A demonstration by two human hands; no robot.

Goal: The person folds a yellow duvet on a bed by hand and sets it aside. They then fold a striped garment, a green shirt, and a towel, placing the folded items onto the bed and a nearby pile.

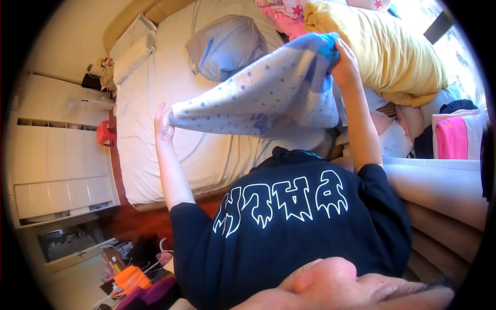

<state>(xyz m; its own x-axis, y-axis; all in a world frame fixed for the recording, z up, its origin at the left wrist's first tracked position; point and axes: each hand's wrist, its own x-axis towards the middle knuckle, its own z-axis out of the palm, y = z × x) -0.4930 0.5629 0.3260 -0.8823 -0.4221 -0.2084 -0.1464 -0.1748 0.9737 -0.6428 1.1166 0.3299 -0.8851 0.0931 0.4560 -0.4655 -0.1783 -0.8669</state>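
A pale blanket (258, 95) with blue dots and a paw print hangs stretched between my two raised hands, over the bed. My left hand (164, 122) pinches its narrow end at the left. At the upper right, my right hand (345, 62) grips the opposite corner, where a teal patch shows. Behind the cloth, a grey-blue bundle (230, 49) rests on the white bed sheet (155, 150).
A yellow quilt (377, 49) and pink bedding (284, 18) lie at the upper right. Folded pink and white cloths (454, 135) are at the right. A red stool (106, 133) stands left of the bed, near white cabinets (62, 155). An orange bag (132, 280) is at the lower left.
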